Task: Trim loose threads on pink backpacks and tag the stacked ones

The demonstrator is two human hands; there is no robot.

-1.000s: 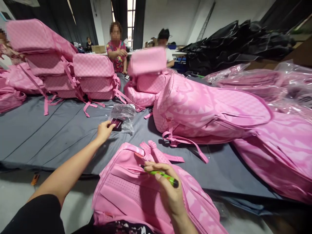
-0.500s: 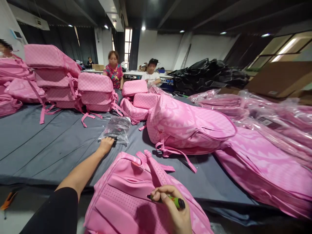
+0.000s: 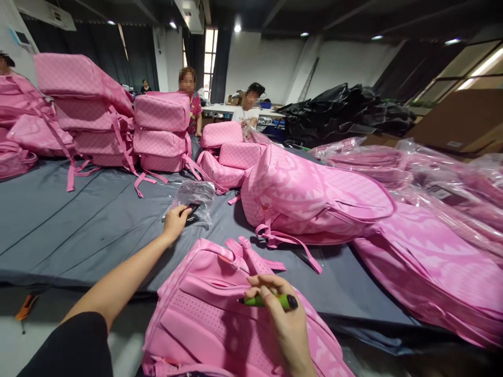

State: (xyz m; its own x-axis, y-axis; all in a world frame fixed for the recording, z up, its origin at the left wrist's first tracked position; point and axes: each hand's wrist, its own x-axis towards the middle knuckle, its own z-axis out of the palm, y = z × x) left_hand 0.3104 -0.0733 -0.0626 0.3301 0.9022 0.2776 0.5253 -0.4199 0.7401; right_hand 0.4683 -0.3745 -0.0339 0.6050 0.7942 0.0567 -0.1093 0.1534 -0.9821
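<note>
My left hand [image 3: 175, 222] is stretched forward over the table. Its fingers pinch a small flat black tag [image 3: 192, 208] at a clear plastic bag [image 3: 200, 193] with more dark pieces in it. In my right hand [image 3: 283, 314] is a green marker [image 3: 271, 301] with black ends, held above a pink backpack [image 3: 204, 314]. That backpack lies at the table's near edge with its padded back and straps facing up.
A large pink backpack [image 3: 310, 201] lies beyond it, with another [image 3: 428, 262] to the right. Stacked pink backpacks [image 3: 161, 112] stand at the back left. Plastic-wrapped ones [image 3: 444, 193] are at the right. Two people [image 3: 245, 112] [image 3: 194, 107] are across the grey-covered table [image 3: 98, 225].
My left hand has lifted slightly at the plastic bag, and a black tag now shows between its fingers. The right hand still holds the marker. The co-worker in white has bent the head down.
</note>
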